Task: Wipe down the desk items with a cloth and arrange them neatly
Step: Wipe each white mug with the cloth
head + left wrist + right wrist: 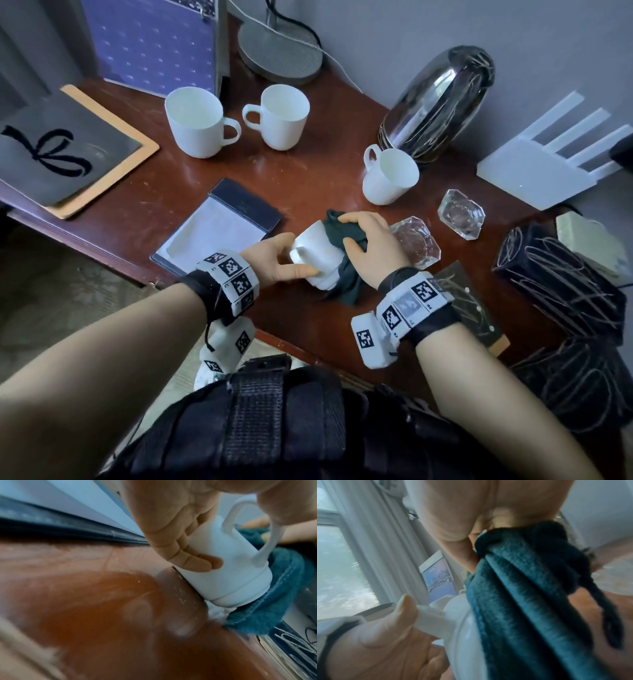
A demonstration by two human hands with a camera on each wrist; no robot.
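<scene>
The left hand (274, 260) has its grip closed round a white mug (317, 255), fingers (193, 559) curled against the mug's side near its base, the handle (254, 534) lying by the thumb; the mug is tilted on its side, held just above the table (308, 325) near its front edge. The right hand (371, 245) has its grip clenched on a dark teal cloth (342, 240), bunched and pressed against the mug's other side; the cloth's loose end (346, 287) hangs down past the mug's base toward the table; in the right wrist view the cloth (530, 608) drapes in folds over the mug's white wall (462, 628).

Just left of the mug lies an open notepad (219, 229) in a dark cover; just right of the right hand stand two cut-glass dishes (416, 246) (460, 213), near each other but apart. Behind them a third white mug (388, 178) stands upright, close in front of a shiny chrome dome (442, 102); two more white mugs (197, 121) (281, 116) stand upright side by side further back on the left; behind those are a round lamp base (281, 58) and a purple patterned board (154, 41); a grey folder with a black bow print (61, 150) lies at the far left corner; a white router (548, 161) sits at the right edge.
</scene>
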